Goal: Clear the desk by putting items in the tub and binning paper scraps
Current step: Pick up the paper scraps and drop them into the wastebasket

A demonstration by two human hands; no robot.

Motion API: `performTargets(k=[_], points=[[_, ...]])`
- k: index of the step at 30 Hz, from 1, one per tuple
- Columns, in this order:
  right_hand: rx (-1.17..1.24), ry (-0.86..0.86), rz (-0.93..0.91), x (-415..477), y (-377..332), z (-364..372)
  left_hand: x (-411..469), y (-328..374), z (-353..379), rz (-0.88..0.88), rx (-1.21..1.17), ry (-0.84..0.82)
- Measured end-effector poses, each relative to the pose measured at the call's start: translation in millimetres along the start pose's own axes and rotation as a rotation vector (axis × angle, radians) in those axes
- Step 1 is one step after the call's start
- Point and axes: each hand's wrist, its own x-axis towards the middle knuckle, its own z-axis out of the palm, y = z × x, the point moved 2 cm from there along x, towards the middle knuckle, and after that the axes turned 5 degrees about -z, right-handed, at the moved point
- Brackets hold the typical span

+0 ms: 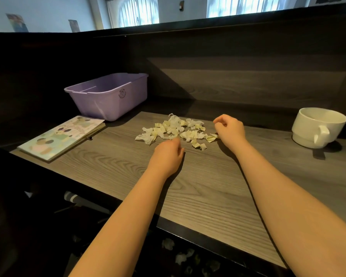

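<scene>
1. Little looks done so far: the purple tub (pixel 108 102) stands at the back left of the surface (pixel 208 186), and the part of its inside that shows holds nothing.
2. The paper scraps (pixel 175 129) lie in a loose heap mid-surface, none binned as far as I can see; no bin is in view.
3. The left hand (pixel 167 154) has curled fingers touching the heap's near edge. The right hand (pixel 230 130) is curled at the heap's right end. I cannot tell whether either has pinched a scrap.
4. Still to go in the tub: the illustrated book (pixel 62 136) lying flat just in front of it, and the white mug (pixel 316 126) standing well apart at the far right.
5. My judgement: gathering the scraps is the step in hand.
</scene>
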Motion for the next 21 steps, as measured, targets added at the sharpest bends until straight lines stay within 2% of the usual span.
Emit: performTargets(k=[2,3,7,12,16,21], points=[[-0.386,-0.062,-0.083,0.4,2.2,1.3,-0.1,-0.3,0.4,-0.002,-0.004,0.030],[-0.502,-0.121,-0.091,0.9,2.7,4.4,0.2,-1.2,1.0,-0.006,0.005,0.056],[-0.710,-0.328,-0.099,-0.2,-2.3,19.4,1.5,-7.2,3.3,-0.079,0.133,0.136],[-0.668,-0.401,-0.222,-2.3,-13.1,27.8,4.7,-9.7,5.1,-0.108,0.145,0.116],[-0.614,-0.365,-0.302,-4.4,-16.9,29.1,3.9,-8.2,4.1,-0.091,0.094,0.106],[-0.537,-0.291,-0.287,-3.2,-14.8,30.9,3.5,-6.4,2.9,-0.047,0.084,0.087]])
